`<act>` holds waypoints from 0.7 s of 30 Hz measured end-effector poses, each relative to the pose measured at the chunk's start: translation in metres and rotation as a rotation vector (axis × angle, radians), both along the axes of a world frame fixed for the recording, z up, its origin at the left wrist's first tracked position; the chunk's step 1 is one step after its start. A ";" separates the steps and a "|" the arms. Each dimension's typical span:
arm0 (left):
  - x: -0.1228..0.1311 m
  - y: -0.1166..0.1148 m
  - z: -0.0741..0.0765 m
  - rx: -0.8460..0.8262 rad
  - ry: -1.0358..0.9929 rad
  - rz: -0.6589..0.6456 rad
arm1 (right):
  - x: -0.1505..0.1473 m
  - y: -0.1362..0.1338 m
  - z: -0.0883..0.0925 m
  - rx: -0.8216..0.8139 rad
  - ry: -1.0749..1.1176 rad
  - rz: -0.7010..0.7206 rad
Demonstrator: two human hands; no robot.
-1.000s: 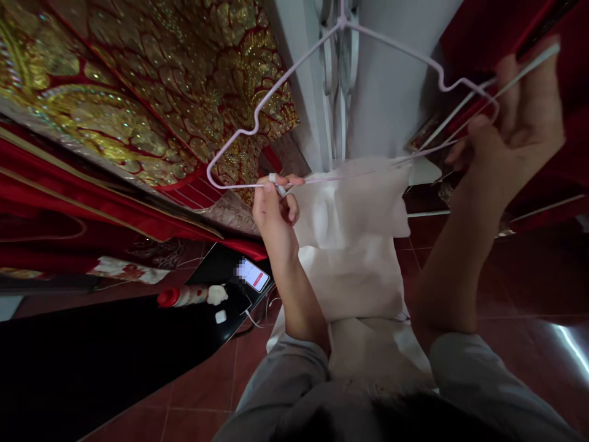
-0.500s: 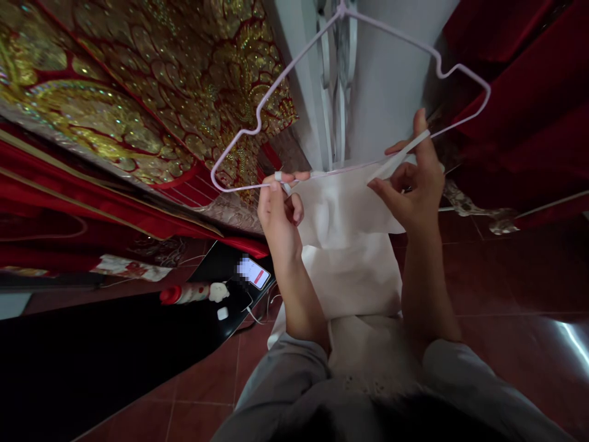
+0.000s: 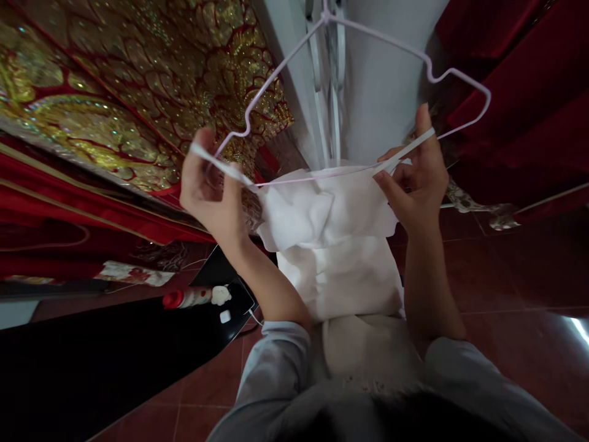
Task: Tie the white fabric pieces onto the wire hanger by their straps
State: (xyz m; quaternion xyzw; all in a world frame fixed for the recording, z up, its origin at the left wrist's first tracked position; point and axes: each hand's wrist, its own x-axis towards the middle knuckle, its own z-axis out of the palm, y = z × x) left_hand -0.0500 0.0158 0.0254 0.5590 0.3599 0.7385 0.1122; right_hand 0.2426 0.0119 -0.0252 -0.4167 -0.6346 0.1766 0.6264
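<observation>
A pale pink wire hanger (image 3: 368, 29) hangs in front of me, its bottom bar running across the top of a white garment (image 3: 340, 215). My left hand (image 3: 214, 178) is at the hanger's left end, holding a white strap (image 3: 225, 169) stretched between its fingers and thumb. On the right side, my right hand (image 3: 416, 169) grips a second white strap (image 3: 409, 150), drawn over the index finger and pinched near the thumb. The garment's cloth drapes down from the bar between my forearms. Part of the hanger's left corner is hidden behind my left hand.
Gold-sequined red garments (image 3: 184, 73) hang close on the left, and dark red cloth (image 3: 515, 110) on the right. A black table (image 3: 115, 362) at lower left bears a red-capped bottle (image 3: 188, 298), a small white case (image 3: 225, 317) and a phone (image 3: 242, 298). Red tiles (image 3: 497, 356) cover the floor.
My left hand has moved left and up from the bar to the hanger's end, pulling the left strap taut. My right hand keeps its strap, nearly still. The hanger has shifted slightly left.
</observation>
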 end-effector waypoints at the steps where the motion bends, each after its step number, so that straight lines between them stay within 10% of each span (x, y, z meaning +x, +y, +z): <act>1: 0.000 0.000 0.009 -0.082 0.054 -0.071 | 0.000 -0.001 0.001 -0.011 -0.002 -0.001; 7: -0.005 0.005 0.039 -0.432 0.013 -0.213 | 0.003 -0.006 0.004 -0.021 0.042 -0.015; 15: 0.032 -0.007 -0.018 -0.254 -0.623 -0.132 | -0.011 -0.005 0.000 0.054 0.026 -0.058; 21: 0.075 -0.024 -0.031 -0.238 -0.497 -0.201 | 0.003 0.010 -0.009 0.252 0.079 -0.128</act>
